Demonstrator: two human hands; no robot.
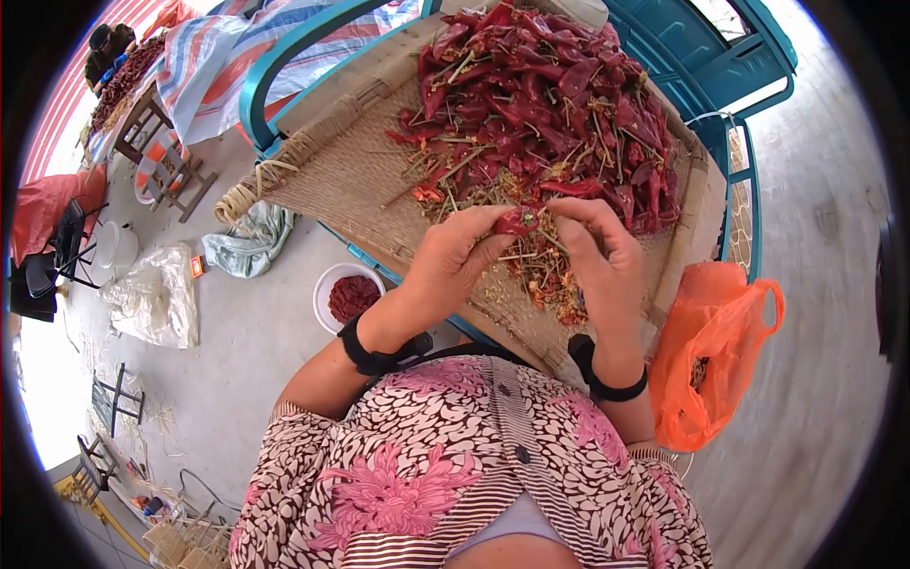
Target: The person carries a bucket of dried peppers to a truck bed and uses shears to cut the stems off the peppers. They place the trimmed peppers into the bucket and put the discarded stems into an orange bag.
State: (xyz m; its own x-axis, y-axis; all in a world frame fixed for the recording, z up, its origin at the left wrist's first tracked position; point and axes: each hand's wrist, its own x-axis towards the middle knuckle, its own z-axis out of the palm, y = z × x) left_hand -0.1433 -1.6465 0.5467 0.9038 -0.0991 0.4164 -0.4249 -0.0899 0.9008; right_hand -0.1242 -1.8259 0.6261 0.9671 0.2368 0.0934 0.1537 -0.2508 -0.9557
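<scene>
A dried red chili pepper [513, 223] is pinched between the thumb and fingers of my left hand [453, 254]. Close beside it on the right, my right hand [603, 254] has its thumb and fingertips brought together; whatever they hold is too small to make out. Both hands are above a woven mat tray [327, 175]. Beyond them a large heap of dried red chili peppers [559, 104] with pale stems covers the far part of the tray. Stems, seeds and broken bits [550, 284] lie under and between my hands.
The tray rests on a teal metal frame [261, 85]. An orange plastic bag [716, 351] hangs at its right. A white bowl [322, 284] of red chilies stands on the floor to the left, near plastic bags [156, 294] and a wooden chair [161, 152]. Another person [106, 57] is far left.
</scene>
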